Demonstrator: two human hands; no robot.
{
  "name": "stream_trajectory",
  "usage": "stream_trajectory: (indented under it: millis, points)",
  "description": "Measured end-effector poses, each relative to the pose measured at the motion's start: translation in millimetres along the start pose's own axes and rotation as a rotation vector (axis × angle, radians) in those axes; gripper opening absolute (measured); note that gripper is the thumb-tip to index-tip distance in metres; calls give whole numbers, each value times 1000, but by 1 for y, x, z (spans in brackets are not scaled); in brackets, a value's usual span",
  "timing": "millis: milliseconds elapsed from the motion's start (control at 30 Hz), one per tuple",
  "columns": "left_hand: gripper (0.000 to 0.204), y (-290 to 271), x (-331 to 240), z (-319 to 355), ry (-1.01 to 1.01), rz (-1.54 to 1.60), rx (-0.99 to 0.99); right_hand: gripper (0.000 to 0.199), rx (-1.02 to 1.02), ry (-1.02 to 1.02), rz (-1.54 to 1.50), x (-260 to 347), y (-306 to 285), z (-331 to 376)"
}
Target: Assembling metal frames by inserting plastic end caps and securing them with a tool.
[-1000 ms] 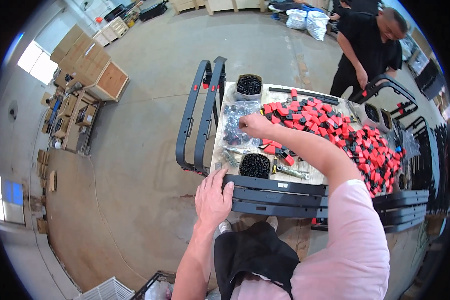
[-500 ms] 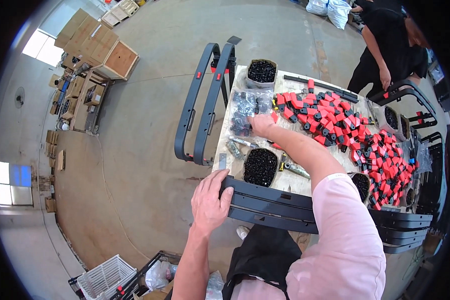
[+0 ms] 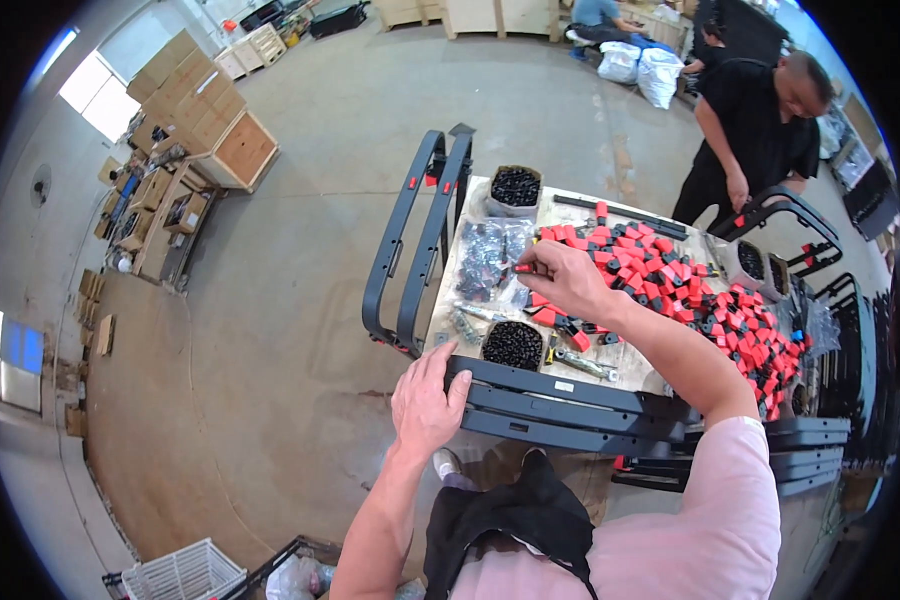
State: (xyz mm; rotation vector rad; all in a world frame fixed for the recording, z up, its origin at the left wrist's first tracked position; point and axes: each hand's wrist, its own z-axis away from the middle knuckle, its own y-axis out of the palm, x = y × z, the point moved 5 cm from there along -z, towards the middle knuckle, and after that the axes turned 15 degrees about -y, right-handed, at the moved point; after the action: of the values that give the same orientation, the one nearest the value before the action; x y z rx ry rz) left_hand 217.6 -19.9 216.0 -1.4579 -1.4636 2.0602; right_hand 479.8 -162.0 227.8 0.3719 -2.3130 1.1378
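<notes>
My right hand (image 3: 568, 278) is above the table, beside a clear plastic bag (image 3: 482, 258) of small dark parts. Its fingers are pinched on a small red part (image 3: 523, 268), whose exact kind I cannot make out. My left hand (image 3: 430, 400) lies on the end of the top dark metal bar (image 3: 570, 384), fingers stretched and thumb apart. Several such bars are stacked along the table's near edge. To the right of my right hand spreads a heap of red-and-black plastic pieces (image 3: 660, 270). A box of small black parts (image 3: 513, 345) stands just behind the bars.
Two upright looped dark frames (image 3: 410, 240) stand at the table's left side. Another box of black parts (image 3: 515, 188) is at the far corner. A person in black (image 3: 755, 130) stands beyond the table's right side. Cartons and a wooden crate (image 3: 240, 150) are far left.
My right hand has come up from the plastic bag, with the small red part now visible in its fingers. My left hand stays on the bar. The view has tilted up toward the room.
</notes>
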Motion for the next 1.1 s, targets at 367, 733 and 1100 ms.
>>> stream_trajectory:
  millis: [367,733,1100]
  points:
    - [42,-6,11,-3,219,167,-102,21,-294,269,-60,150,-48,89]
    - [41,2,-30,110,-36,957,999,20,-422,288,123,244,21,161]
    - [33,25,-28,130,-100,780,731,35,-180,56,243,251,57,179]
